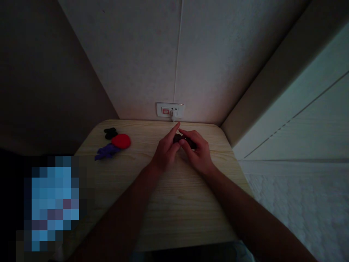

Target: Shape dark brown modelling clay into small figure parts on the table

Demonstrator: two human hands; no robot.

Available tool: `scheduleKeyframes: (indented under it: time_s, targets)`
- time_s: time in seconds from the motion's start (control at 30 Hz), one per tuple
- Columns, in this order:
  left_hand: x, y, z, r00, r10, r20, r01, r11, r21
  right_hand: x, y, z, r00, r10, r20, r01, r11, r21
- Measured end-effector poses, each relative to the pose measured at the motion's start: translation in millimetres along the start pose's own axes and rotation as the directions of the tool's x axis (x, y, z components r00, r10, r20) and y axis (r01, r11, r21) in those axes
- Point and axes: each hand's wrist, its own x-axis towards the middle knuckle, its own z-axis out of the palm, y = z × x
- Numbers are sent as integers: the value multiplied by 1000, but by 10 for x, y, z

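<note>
A dark brown lump (177, 138), soft-looking like modelling clay, is between my two hands above the wooden tabletop. My right hand (199, 150) is closed around its right part, with the thumb pressed on the near side. From the other side, my left hand (164, 150) holds the lump's left end with its thumb near my right thumb; its index finger points up and away. My fingers hide much of the lump, so its full shape cannot be made out.
On the left of the table (169, 203) lie a red round piece (121, 141), a purple piece with several limbs (107, 151) and black pieces (110, 133). A wall socket (165, 110) with a white plug (172, 115) is behind the table. A pale panel (294, 120) stands right.
</note>
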Motion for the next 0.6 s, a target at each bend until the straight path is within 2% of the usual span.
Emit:
scheduleKeyframes:
  time_s: [0.07,0.17,0.3,0.5,0.6]
  targets:
    - [-17,-18,-5,1000,-10,20,12,998,-60,-8,-18,9,999,29,34,-29,999,15]
    - [-20,-46,5,998,-37,-48,31,991,-131,-23,-34,18,997,58,55,-59,998,6]
    - [-5,-52,22,988,-64,-138,57,997,-54,-56,-29,41,991,128,39,-129,991,20]
    - [25,-77,19,991,-36,-131,29,998,-60,-54,-33,95,942,333,37,-331,905,267]
    - [39,-74,47,988,-100,-116,83,987,-141,-5,-63,112,917,397,35,-384,854,352]
